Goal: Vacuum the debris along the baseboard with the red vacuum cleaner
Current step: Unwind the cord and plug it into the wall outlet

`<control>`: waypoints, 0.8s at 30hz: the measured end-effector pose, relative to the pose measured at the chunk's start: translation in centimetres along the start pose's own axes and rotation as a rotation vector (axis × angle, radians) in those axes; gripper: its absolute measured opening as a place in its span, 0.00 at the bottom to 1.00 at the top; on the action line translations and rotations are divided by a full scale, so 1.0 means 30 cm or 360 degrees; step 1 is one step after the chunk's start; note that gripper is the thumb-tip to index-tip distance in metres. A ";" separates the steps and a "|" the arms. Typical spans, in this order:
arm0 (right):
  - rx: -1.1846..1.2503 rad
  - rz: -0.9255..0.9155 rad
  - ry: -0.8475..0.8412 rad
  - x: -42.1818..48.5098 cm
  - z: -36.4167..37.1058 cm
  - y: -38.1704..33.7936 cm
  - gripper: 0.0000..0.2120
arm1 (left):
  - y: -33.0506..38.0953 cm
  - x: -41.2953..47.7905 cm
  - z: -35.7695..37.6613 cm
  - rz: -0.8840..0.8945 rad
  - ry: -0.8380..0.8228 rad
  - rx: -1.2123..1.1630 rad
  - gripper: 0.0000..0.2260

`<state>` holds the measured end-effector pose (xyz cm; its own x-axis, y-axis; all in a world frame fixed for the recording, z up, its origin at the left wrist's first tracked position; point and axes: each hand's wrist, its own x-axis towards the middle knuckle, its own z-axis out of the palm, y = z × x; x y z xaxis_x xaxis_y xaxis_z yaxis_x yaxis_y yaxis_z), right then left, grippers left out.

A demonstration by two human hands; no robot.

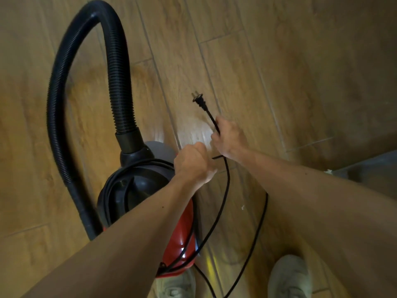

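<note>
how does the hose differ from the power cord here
The hose is thick and ribbed; the power cord is thin and smooth. The hose arches in a tall loop from the red vacuum; the cord trails slack over the floor, held near its plug by the right hand. Both are black.

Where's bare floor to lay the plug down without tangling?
Floor beyond the plug, ahead and right of the right hand, is bare. So is the patch inside the hose loop. Crowded: cord loops between vacuum and shoes.
</note>
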<state>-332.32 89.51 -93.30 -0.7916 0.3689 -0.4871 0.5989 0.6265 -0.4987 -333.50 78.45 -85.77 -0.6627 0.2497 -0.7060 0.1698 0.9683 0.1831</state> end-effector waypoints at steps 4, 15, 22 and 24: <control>0.0230 0.0033 0.0083 -0.040 -0.098 -0.007 0.02 | 0.059 -0.002 0.001 0.0000 -0.0038 -0.0490 0.15; 0.0544 0.0104 0.0133 -0.141 -0.304 -0.116 0.13 | 0.108 -0.074 -0.058 0.0027 -0.0181 -0.0878 0.12; 0.0646 0.0181 0.0121 -0.254 -0.439 -0.215 0.10 | 0.076 -0.220 -0.157 0.0251 -0.0252 -0.1105 0.10; 0.0649 0.0181 0.0134 -0.284 -0.481 -0.255 0.10 | 0.083 -0.264 -0.196 0.0289 -0.0283 -0.1213 0.04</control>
<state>-331.90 91.47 -74.99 -0.7148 0.4851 -0.5037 0.6684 0.2623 -0.6960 -332.11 78.88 -75.71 -0.5353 0.4621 -0.7070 -0.3235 0.6611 0.6770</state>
